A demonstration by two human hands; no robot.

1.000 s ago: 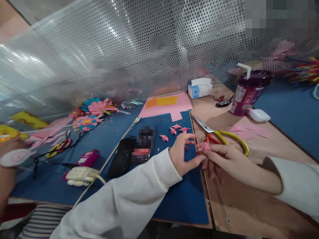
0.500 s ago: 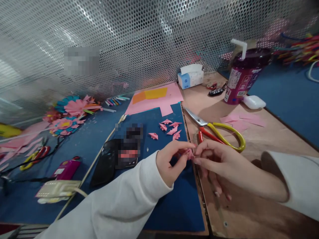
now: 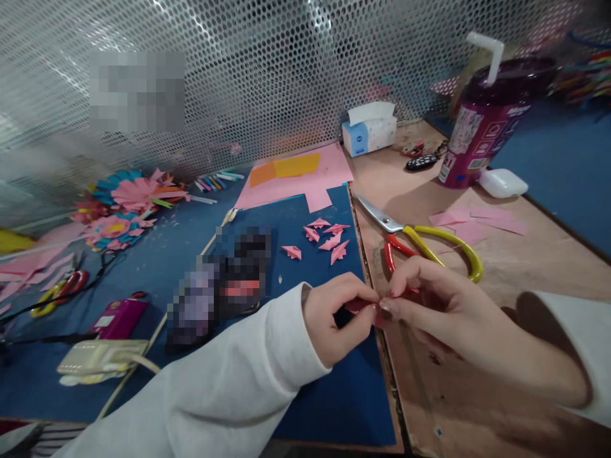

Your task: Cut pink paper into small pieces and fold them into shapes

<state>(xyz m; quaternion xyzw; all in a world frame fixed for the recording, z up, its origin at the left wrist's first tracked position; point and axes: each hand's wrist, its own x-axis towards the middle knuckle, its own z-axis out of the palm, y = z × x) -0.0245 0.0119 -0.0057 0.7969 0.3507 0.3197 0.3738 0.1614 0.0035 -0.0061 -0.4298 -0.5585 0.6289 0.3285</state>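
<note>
My left hand (image 3: pixel 340 313), in a light grey sleeve, pinches a small piece of folded pink paper (image 3: pixel 379 316) between thumb and index finger, mostly hidden by the fingertips. Meeting it from the right, my right hand (image 3: pixel 429 308) has its thumb at the same piece and its fingers bent round it. Just beyond lie several small folded pink paper pieces (image 3: pixel 331 242) in a cluster on the blue mat (image 3: pixel 329 407). Large scissors (image 3: pixel 392 225) with red and yellow handles rest partly behind my right hand, blades pointing away.
Pink paper squares (image 3: pixel 470 222) lie on the wooden board by a purple cup (image 3: pixel 491 133) and a white case (image 3: pixel 503 182). Pink and orange sheets (image 3: pixel 315 197) and a tissue box (image 3: pixel 370 135) sit at the back. Paper flowers (image 3: pixel 126 203), a power strip (image 3: pixel 100 357) and cables occupy the left.
My fingertips have drawn closer together over the pink paper, hiding more of it. The right hand's lower fingers have curled in. The view has shifted slightly.
</note>
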